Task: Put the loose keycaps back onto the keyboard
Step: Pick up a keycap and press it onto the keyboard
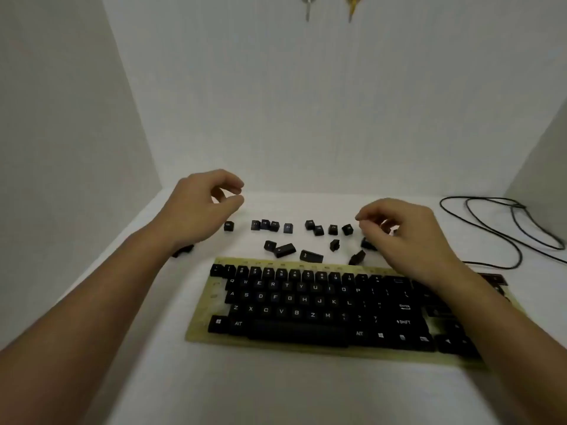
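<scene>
Though the keyboard's (306,305) top row stands bare, the loose keycaps (287,228) lie just beyond it at 12 o'clock, strewn on the tabletop (276,388) in a ragged band running 9 to 3 o'clock. The right hand (405,234), fingers curled down among the caps at the 3 o'clock end, looks nearer; whether it pinches one cannot be told. The left hand (199,210) hangs loosely curled, empty, above the 9 o'clock end.

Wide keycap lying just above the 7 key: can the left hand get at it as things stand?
Probably yes. The wide keycap lies uncovered; the left hand hovers nearby, apparently holding nothing, and the right hand is off to its far side.
</scene>
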Available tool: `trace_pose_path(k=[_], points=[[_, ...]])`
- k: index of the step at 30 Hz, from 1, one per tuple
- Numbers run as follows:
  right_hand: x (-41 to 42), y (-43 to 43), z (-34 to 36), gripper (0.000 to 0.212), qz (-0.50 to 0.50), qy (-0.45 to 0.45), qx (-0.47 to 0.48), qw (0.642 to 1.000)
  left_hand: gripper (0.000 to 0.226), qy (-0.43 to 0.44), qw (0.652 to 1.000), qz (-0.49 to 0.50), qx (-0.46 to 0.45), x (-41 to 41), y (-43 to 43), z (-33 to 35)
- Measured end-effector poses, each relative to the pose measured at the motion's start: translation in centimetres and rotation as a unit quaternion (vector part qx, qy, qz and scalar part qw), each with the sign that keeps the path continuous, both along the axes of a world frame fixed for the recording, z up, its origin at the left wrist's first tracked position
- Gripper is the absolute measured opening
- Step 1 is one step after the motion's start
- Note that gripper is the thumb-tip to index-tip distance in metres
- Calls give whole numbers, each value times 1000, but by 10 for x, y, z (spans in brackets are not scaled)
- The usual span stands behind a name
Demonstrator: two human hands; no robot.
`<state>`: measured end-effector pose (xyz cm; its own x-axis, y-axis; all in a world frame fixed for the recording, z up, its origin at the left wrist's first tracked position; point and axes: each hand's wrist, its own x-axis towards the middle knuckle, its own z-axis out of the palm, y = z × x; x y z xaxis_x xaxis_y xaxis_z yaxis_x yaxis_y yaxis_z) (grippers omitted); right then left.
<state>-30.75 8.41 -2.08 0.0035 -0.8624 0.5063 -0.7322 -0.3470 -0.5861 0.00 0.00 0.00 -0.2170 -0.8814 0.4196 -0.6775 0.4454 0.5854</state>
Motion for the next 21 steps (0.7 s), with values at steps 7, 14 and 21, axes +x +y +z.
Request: trace_pose_path(k=[7, 14, 21], points=[[1, -1, -19, 17, 10, 34, 75, 997, 36, -30, 998, 58, 16, 17, -19, -18], [10, 7, -22, 12, 16, 85, 99, 991, 38, -136, 987, 32, 80, 4, -23, -42], [17, 11, -29, 24, 36, 111, 109, 987, 41, -211, 969, 32, 124, 5, -29, -46]])
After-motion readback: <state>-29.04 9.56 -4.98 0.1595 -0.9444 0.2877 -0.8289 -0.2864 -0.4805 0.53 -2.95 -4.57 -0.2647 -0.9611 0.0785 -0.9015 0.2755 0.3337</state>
